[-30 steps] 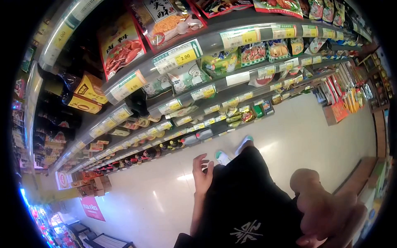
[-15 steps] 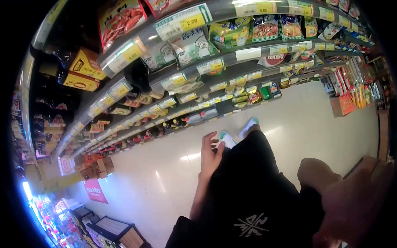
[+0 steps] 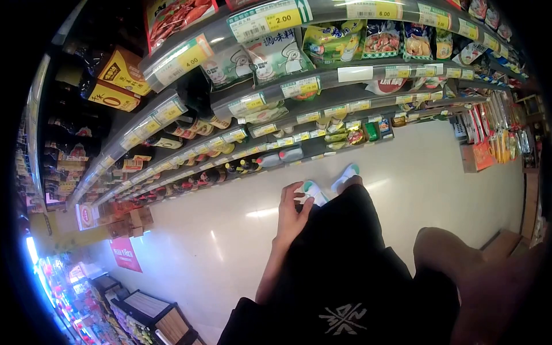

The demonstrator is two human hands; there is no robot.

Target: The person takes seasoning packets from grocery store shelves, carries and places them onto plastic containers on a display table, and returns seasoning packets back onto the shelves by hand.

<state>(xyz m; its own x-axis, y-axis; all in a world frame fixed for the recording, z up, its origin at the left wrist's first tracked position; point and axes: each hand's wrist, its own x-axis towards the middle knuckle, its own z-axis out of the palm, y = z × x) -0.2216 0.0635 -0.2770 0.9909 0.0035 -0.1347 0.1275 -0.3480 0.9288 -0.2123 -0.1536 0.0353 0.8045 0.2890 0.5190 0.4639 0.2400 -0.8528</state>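
My left hand point(image 3: 292, 211) hangs in front of my black clothing, just left of my shoes point(image 3: 347, 177). Its fingers are loosely curled and apart, and nothing shows in them. My right arm point(image 3: 445, 253) is bent at the lower right, dim and blurred toward the frame edge, and its hand is out of view. Ahead are tilted store shelves with white-green seasoning packets point(image 3: 282, 57), a green-yellow bag point(image 3: 332, 43) and a yellow boxed pack point(image 3: 122, 77). Neither arm touches the shelves.
Price-tag rails point(image 3: 299, 87) run along the shelf edges. Bottles point(image 3: 244, 165) line the lowest shelf above the pale floor point(image 3: 190, 253). Hanging packets point(image 3: 500, 123) are at the right, cardboard boxes point(image 3: 140, 221) at the left, and a dark display stand point(image 3: 144, 305) at the lower left.
The view has shifted slightly, so the upper shelf packets sit a little further right and the lower-left stand further left. My left hand keeps its loose curl.
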